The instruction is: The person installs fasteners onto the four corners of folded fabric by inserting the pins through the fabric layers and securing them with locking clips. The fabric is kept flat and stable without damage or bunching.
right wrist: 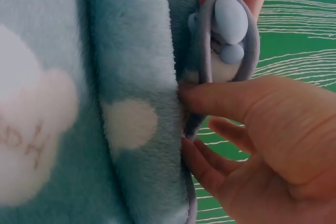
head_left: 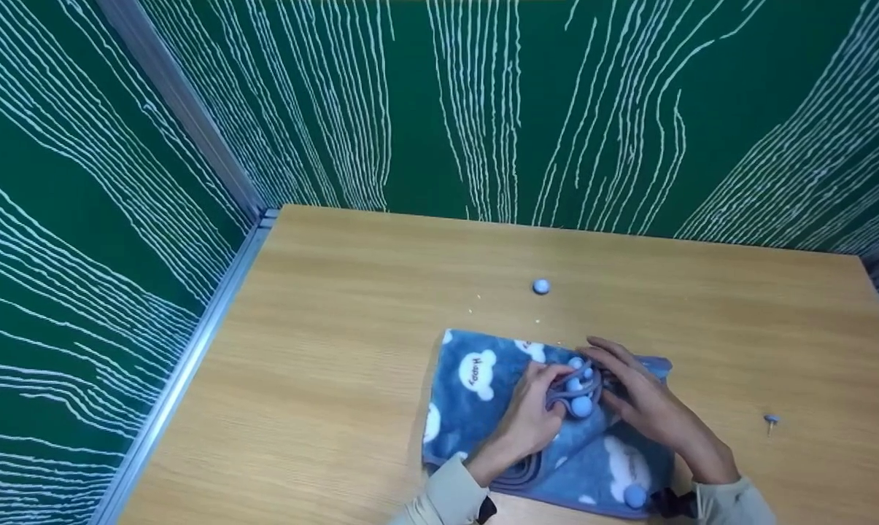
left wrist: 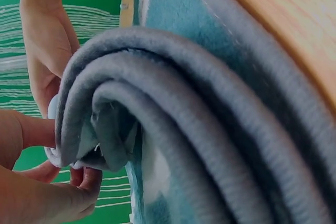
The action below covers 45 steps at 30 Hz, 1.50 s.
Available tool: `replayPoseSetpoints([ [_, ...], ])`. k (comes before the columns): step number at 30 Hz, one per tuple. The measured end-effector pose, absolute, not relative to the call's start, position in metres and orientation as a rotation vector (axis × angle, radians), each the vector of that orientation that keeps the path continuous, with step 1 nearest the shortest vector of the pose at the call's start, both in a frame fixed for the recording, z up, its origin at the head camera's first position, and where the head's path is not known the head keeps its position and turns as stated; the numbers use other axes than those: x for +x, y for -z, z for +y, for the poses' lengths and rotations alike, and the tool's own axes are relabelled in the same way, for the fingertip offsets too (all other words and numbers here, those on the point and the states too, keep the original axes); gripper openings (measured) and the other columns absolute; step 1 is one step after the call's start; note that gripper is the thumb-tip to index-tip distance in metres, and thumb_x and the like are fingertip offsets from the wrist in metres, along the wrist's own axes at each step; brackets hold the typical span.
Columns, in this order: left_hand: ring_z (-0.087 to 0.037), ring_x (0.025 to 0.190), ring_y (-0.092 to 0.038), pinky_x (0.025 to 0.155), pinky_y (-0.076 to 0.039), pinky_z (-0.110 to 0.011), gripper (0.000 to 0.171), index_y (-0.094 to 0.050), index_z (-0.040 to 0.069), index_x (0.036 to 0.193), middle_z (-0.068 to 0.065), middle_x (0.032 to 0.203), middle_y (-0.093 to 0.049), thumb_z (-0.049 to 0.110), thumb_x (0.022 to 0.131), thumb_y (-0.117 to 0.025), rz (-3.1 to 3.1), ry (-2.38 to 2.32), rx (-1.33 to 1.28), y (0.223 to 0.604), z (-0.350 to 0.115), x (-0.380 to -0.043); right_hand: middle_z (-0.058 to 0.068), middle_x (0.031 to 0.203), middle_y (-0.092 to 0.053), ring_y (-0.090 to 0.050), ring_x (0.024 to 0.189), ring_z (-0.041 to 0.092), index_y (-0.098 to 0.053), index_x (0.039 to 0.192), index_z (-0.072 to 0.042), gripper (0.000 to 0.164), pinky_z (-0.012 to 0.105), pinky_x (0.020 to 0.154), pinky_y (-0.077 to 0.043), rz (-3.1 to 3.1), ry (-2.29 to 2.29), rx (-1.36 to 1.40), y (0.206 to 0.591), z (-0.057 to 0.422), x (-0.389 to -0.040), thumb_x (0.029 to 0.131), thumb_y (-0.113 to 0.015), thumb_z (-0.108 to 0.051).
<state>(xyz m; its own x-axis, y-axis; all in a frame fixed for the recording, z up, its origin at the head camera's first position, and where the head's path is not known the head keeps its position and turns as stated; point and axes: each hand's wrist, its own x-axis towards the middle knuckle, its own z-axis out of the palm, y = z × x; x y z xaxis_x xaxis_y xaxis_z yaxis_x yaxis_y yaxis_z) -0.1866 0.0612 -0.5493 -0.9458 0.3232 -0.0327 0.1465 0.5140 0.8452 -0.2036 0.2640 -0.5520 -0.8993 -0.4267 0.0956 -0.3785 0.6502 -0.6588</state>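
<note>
A blue fleece blanket [head_left: 505, 415] with white bear-shaped patches and grey piping lies folded near the front of the table. My left hand [head_left: 527, 415] pinches a gathered fold of its grey edge [left wrist: 157, 51], thumb on one side and fingers on the other. Across from it, my right hand [head_left: 647, 408] grips the same bunched edge; the right wrist view shows its thumb and fingertips [right wrist: 197, 95] on the fleece. Between both hands, several light blue round-headed pieces [head_left: 581, 406] sit within the looped edge, two of them [right wrist: 231, 19] large in the right wrist view.
One blue round head [head_left: 541, 286] lies on the wooden table [head_left: 322, 328] beyond the blanket. A blue-headed pin [head_left: 771, 419] is to the right. Another round blue piece [head_left: 635, 496] rests on the blanket's near corner. Green walls with white lines [head_left: 410, 109] bound the table.
</note>
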Motion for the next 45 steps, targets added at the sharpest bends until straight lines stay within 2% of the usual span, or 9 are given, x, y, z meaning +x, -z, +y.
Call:
replayPoseSetpoints([
  [5, -0.008, 0.102, -0.048, 0.085, -0.043, -0.022, 0.056, -0.059, 0.026, 0.123, 0.008, 0.113, -0.048, -0.007, 0.078, -0.061, 2.550, -1.417, 0.419, 0.547, 0.062, -0.183, 0.015, 0.141, -0.044, -0.042, 0.127, 0.038, -0.056, 0.126, -0.006, 0.041, 0.053, 0.096, -0.039, 2.755, 1.086, -0.631, 0.546, 0.266, -0.203, 0.087, -0.064, 0.002],
  [9, -0.007, 0.100, -0.049, 0.084, -0.042, -0.020, 0.053, -0.060, 0.025, 0.123, 0.006, 0.111, -0.050, -0.004, 0.079, -0.062, 2.550, -1.437, 0.508, 0.546, 0.063, -0.180, 0.014, 0.134, -0.051, -0.050, 0.121, 0.033, -0.061, 0.116, -0.007, 0.034, 0.049, 0.092, -0.044, 2.811, 1.093, -0.674, 0.545, 0.269, -0.199, 0.084, -0.067, 0.003],
  [12, -0.007, 0.100, -0.050, 0.085, -0.041, -0.021, 0.052, -0.060, 0.024, 0.122, 0.006, 0.110, -0.051, -0.003, 0.078, -0.064, 2.543, -1.450, 0.566, 0.545, 0.064, -0.177, 0.014, 0.130, -0.054, -0.054, 0.116, 0.030, -0.064, 0.110, -0.009, 0.033, 0.046, 0.087, -0.048, 2.869, 1.085, -0.717, 0.542, 0.272, -0.193, 0.081, -0.070, 0.005],
  [16, -0.006, 0.099, -0.050, 0.087, -0.041, -0.021, 0.052, -0.060, 0.025, 0.121, 0.007, 0.109, -0.053, -0.001, 0.077, -0.067, 2.516, -1.452, 0.607, 0.545, 0.065, -0.170, 0.012, 0.132, -0.052, -0.052, 0.118, 0.030, -0.065, 0.107, -0.012, 0.032, 0.046, 0.087, -0.048, 2.888, 1.047, -0.688, 0.538, 0.277, -0.182, 0.079, -0.072, 0.004],
  [22, -0.002, 0.090, -0.050, 0.077, -0.041, -0.014, 0.052, -0.057, 0.023, 0.122, 0.009, 0.102, -0.053, 0.005, 0.076, -0.072, 2.471, -1.411, 0.678, 0.544, 0.069, -0.158, 0.009, 0.134, -0.051, -0.048, 0.122, 0.033, -0.067, 0.104, -0.016, 0.031, 0.049, 0.090, -0.045, 2.886, 1.003, -0.617, 0.531, 0.288, -0.166, 0.078, -0.074, 0.001],
  [33, 0.004, 0.085, -0.049, 0.074, -0.042, -0.011, 0.051, -0.056, 0.019, 0.115, 0.012, 0.100, -0.049, 0.009, 0.071, -0.079, 2.369, -1.403, 0.723, 0.540, 0.086, -0.137, 0.001, 0.118, -0.061, -0.052, 0.108, 0.020, -0.063, 0.086, -0.027, 0.036, 0.044, 0.083, -0.049, 3.013, 0.841, -0.594, 0.519, 0.304, -0.139, 0.069, -0.080, 0.000],
  [39, 0.004, 0.080, -0.048, 0.069, -0.039, -0.009, 0.053, -0.054, 0.019, 0.114, 0.014, 0.095, -0.050, 0.007, 0.069, -0.079, 2.356, -1.385, 0.792, 0.540, 0.092, -0.129, -0.007, 0.104, -0.062, -0.051, 0.095, 0.011, -0.062, 0.085, -0.028, 0.038, 0.031, 0.074, -0.050, 3.035, 0.823, -0.643, 0.517, 0.312, -0.126, 0.065, -0.083, -0.002],
  [45, 0.005, 0.076, -0.047, 0.066, -0.040, -0.009, 0.056, -0.051, 0.022, 0.115, 0.015, 0.087, -0.050, 0.007, 0.070, -0.080, 2.321, -1.329, 0.822, 0.544, 0.098, -0.122, -0.017, 0.093, -0.057, -0.048, 0.088, 0.007, -0.061, 0.085, -0.028, 0.033, 0.029, 0.072, -0.048, 2.942, 0.774, -0.580, 0.517, 0.319, -0.118, 0.069, -0.082, -0.009],
])
